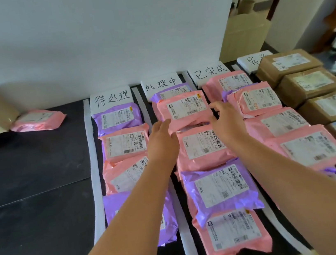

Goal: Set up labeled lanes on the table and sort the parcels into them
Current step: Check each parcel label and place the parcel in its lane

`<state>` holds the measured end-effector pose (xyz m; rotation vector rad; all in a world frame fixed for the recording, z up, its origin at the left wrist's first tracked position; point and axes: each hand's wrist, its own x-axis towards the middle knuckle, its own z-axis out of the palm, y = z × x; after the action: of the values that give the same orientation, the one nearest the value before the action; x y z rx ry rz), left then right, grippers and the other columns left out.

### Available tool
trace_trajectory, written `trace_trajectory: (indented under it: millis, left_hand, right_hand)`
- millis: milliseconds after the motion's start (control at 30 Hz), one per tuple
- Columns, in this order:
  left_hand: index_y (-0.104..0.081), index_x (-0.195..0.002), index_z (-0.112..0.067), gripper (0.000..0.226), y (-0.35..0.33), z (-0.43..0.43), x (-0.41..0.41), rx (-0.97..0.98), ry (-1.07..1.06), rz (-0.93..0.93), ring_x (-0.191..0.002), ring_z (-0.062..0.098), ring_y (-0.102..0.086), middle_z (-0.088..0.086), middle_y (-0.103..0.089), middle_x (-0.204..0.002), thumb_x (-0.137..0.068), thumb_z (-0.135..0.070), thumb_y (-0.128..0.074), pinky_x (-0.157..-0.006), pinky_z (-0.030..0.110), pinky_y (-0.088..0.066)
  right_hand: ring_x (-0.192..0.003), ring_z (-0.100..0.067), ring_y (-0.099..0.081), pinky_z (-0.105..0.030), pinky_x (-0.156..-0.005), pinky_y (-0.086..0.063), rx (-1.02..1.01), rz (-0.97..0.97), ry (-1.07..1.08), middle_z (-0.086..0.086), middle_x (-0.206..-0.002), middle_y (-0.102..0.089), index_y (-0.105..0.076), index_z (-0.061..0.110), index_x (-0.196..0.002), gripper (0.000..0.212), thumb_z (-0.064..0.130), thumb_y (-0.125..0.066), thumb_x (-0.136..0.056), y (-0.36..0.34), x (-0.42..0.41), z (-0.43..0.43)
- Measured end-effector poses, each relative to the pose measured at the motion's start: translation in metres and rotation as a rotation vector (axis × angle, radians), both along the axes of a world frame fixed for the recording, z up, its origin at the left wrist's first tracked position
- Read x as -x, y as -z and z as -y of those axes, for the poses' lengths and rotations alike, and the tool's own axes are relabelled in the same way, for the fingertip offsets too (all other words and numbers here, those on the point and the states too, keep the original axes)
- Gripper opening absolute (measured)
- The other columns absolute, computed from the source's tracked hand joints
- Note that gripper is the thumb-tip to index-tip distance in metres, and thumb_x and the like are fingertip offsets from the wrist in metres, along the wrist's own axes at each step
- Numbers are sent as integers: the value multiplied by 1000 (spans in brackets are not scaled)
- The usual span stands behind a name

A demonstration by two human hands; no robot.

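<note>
1. The pink parcel (184, 109) lay on the dark surface (28, 168) in the second lane, just below its label card (160, 84), overlapping a purple parcel (168, 93).
2. The left hand (162, 138), fingers straight, touched its near-left corner.
3. The right hand (225, 119), fingers spread and relaxed, touched its right edge.
4. White foam strips (92, 159) separated the lanes.

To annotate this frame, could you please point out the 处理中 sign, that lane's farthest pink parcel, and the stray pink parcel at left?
处理中 sign (160, 84): head view, handwritten face.
Farthest pink parcel (184, 109): head view, white label.
Stray pink parcel (37, 120): head view, top middle.
</note>
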<state>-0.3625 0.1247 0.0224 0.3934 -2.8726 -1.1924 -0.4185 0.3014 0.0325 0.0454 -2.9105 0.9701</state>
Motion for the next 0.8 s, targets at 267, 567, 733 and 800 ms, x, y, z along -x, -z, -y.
trace_trajectory:
  millis: [267,567,733,800]
  left_hand:
    - [-48,-142,-16,46,-15,38,-62,-31,75,-70,-125,28,-52,2,-41,-149,-96,-7,-48,-97,36,-45]
    - [-44,-146,-21,47,-29,94,-143,51,-40,-61,-135,23,-43,0,-41,-152,-100,-10,-46,-105,37,-43]
    - [-43,-146,-24,45,-35,113,-203,25,-150,-27,-127,22,-52,-2,-42,-150,-101,-17,-46,-99,40,-50]
    - [-44,-145,-25,44,-38,122,-224,17,-197,-35,-126,21,-53,-2,-43,-149,-102,-21,-49,-98,37,-51]
  right_hand:
    - [-117,-34,-54,-41,-97,-42,-22,-8,6,-15,-123,-61,-63,10,-124,35,12,-65,-89,-6,-84,52]
    - [-107,-31,-57,-39,-88,-45,-12,-39,-183,-9,-114,-59,-64,13,-119,29,20,-64,-91,-32,-155,111]
    - [-116,-31,-54,-42,-94,-46,-63,5,-304,-12,-127,-56,-57,13,-134,42,23,-65,-94,-41,-201,132]
    - [-119,-30,-53,-42,-98,-44,-55,7,-335,-11,-130,-55,-55,15,-136,45,25,-65,-93,-44,-216,139]
